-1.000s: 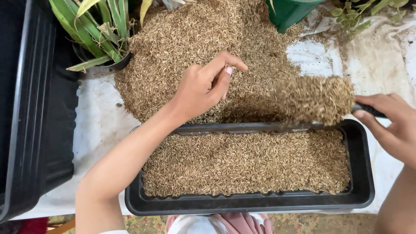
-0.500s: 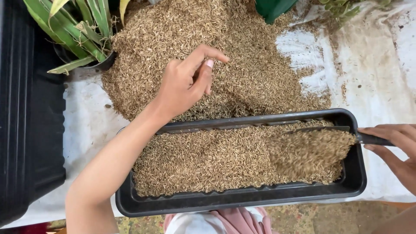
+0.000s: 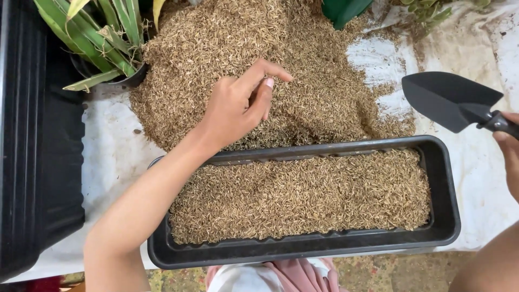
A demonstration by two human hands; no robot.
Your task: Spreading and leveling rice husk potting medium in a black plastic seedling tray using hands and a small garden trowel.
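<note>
My right hand [image 3: 508,148], mostly out of frame, probably wraps the handle of the empty black trowel [image 3: 446,100], stiff and light, above the husk-filled trough [image 3: 446,227]. Left hand [image 3: 238,111] rests loosely curled, empty, on the husk pile [image 3: 227,38].

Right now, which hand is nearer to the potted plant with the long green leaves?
Left. The left hand rests on the husk pile, just right of the potted plant. The right hand holds the black trowel at the far right edge.
</note>
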